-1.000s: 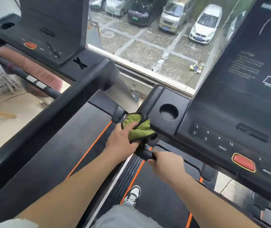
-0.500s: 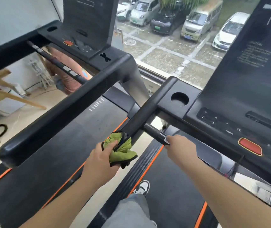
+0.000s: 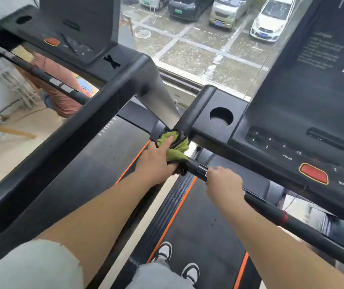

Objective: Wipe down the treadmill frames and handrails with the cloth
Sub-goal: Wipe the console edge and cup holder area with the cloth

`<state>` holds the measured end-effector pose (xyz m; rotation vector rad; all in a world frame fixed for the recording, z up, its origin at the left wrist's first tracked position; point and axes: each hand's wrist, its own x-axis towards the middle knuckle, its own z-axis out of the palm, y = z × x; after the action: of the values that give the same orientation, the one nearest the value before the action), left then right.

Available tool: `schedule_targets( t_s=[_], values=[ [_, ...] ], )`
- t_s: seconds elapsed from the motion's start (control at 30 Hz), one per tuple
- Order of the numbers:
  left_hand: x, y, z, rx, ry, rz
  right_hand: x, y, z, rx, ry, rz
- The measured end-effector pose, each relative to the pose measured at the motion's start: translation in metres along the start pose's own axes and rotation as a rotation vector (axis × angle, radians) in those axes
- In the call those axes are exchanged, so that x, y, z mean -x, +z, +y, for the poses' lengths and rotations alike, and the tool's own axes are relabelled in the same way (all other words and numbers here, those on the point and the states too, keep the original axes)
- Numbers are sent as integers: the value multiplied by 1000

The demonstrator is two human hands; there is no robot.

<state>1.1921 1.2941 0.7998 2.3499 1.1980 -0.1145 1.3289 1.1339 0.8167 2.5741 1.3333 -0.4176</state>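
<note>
While right grip [image 3: 224,183] holds handrail [image 3: 197,169] | cloth [image 3: 176,152] in left grip [image 3: 158,161], just beside

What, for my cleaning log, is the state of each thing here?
green cloth: bunched, pressed against the handrail.
left hand: holds the green cloth.
right hand: grips the crossbar.
console screen: dark.

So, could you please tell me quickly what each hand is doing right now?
Left hand: holding the green cloth against the treadmill frame.
Right hand: fingers curled round the black handrail.
</note>
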Motion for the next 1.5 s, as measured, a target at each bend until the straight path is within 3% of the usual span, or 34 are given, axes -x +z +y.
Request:
schedule_targets(
  t_s=[0.13, 0.3, 0.43, 0.63, 0.77, 0.97, 1.07, 1.17, 1.3, 1.37, 1.5],
  values=[
    [3, -5, -7, 182, -43, -45, 1, -3, -5, 16, 39, -23],
    [87, -1, -45, 80, -90, -36, 1, 7, -1, 18, 64, 28],
    [86, -4, -56, 7, -94, -67, -1, 11, -3, 16, 94, 31],
    [-29, -17, -19, 478, -177, -139, -3, 7, -8, -3, 118, 32],
    [-36, -15, -10, 631, -141, -136, -5, 7, -8, 2, 136, 29],
    [76, -7, -77, 426, -124, -112, 2, 15, -8, -34, 176, 72],
    [117, -7, -104, 369, -139, -152, 4, 10, -10, -98, 182, 54],
    [94, -10, -100, 370, -146, -202, 10, 2, -19, -154, 177, 57],
    [59, -9, -84, 602, -159, -168, 30, 4, -51, -353, 58, 180],
    [76, -5, -83, 599, -155, -123, 46, 8, -74, -509, -7, 94],
    [171, 5, -116, 380, -180, -35, 83, 23, -107, -786, -57, -78]
  ],
)
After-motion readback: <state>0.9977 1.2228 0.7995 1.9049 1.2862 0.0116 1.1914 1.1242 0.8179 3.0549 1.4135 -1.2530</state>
